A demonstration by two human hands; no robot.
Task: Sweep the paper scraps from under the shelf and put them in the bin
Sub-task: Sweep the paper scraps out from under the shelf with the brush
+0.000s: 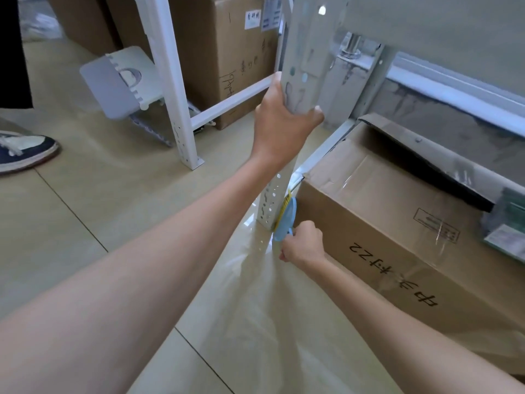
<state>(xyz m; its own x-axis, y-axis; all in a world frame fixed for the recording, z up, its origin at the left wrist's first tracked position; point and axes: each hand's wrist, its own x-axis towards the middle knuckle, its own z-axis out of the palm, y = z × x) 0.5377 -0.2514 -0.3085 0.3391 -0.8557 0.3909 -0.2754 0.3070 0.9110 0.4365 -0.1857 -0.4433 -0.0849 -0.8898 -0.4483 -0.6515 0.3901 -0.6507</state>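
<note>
My left hand (279, 122) grips the white perforated shelf post (301, 66) about halfway up. Low down, my right hand (302, 244) holds a small blue hand brush (287, 218) with yellow bristles. The brush head is pushed into the narrow gap between the foot of the post and a cardboard box (397, 223) under the shelf. No paper scraps show in this view, and no bin is visible. The floor under the shelf is hidden by the box.
A white dustpan (113, 86) leans against the other shelf leg (173, 89) at the left. Large cardboard boxes (227, 52) stand behind. Another person's shoe (25, 150) rests on the glossy tiled floor at far left.
</note>
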